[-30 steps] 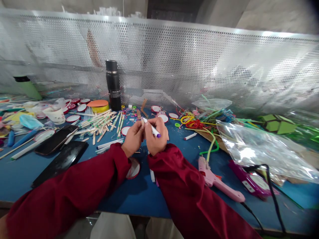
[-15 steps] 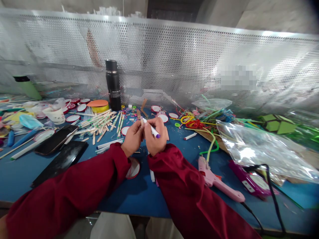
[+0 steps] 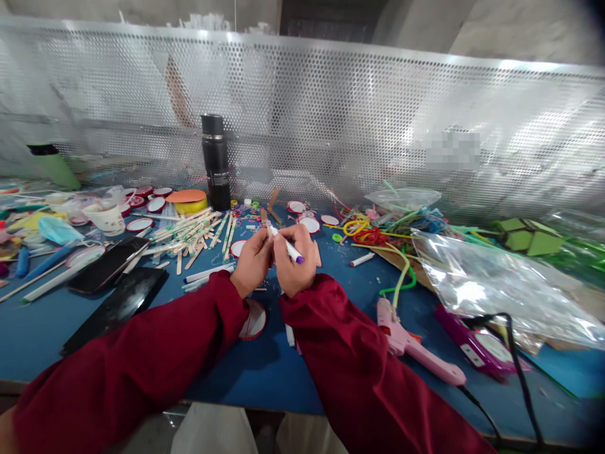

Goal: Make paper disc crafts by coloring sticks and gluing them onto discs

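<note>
Close together over the middle of the table are my two hands. My right hand (image 3: 295, 260) is closed around a white marker pen (image 3: 293, 252) with a purple end, its other end pointing at my left fingers. Pinched in my left hand (image 3: 252, 261) is a narrow tan wooden craft stick (image 3: 270, 228), mostly hidden by the fingers. A round red-rimmed disc (image 3: 254, 320) lies below my left wrist. More white markers (image 3: 208, 276) rest beside the left sleeve, and another pen (image 3: 290, 335) is partly under the right sleeve.
A pile of craft sticks (image 3: 193, 233) and a black bottle (image 3: 216, 164) stand left of centre. Two dark phones (image 3: 116, 309) lie at left. On the right are a pink glue gun (image 3: 416, 353), a purple device (image 3: 477, 347) with a cable, and clear plastic (image 3: 491, 287). A perforated metal screen (image 3: 331, 113) rises behind.
Hardly anything differs. Both hands keep their grip on the marker and the stick in nearly the same spot; the whole view has shifted very slightly.
</note>
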`<action>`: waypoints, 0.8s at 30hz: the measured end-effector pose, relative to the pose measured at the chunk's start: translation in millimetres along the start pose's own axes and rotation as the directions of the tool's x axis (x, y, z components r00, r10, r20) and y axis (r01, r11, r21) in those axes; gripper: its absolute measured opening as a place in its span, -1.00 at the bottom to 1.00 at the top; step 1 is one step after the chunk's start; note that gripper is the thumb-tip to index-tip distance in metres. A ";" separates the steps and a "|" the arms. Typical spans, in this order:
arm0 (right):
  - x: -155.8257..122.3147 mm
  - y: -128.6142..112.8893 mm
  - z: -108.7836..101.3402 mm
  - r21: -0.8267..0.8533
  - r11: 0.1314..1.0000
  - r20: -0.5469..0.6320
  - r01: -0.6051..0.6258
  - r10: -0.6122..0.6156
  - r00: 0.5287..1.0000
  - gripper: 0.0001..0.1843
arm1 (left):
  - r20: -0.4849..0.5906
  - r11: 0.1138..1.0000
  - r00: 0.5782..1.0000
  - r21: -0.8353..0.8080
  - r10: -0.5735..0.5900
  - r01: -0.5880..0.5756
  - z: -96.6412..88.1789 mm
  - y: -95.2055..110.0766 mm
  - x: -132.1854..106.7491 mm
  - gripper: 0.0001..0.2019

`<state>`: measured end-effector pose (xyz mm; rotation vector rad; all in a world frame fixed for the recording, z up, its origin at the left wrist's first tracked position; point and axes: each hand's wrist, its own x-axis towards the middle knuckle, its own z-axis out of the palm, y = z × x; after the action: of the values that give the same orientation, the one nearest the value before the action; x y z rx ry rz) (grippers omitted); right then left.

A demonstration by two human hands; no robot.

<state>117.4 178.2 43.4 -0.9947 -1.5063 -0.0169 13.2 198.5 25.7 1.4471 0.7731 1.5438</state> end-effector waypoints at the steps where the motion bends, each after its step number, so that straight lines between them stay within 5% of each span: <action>1: -0.2 0.0 0.3 0.001 1.000 0.002 0.003 -0.003 1.000 -0.88 | 0.000 1.000 1.000 -0.003 0.002 -0.002 0.1 -0.4 -0.1 -0.56; 24: -1.7 -1.0 0.6 -0.020 1.000 -0.043 -0.002 0.001 0.999 -0.89 | 0.010 1.000 1.000 -0.001 0.005 -0.005 -0.6 -2.1 -0.1 -0.55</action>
<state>116.1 177.0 42.4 -1.0058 -1.4690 -0.0518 12.9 199.4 23.7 1.4562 0.7638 1.5388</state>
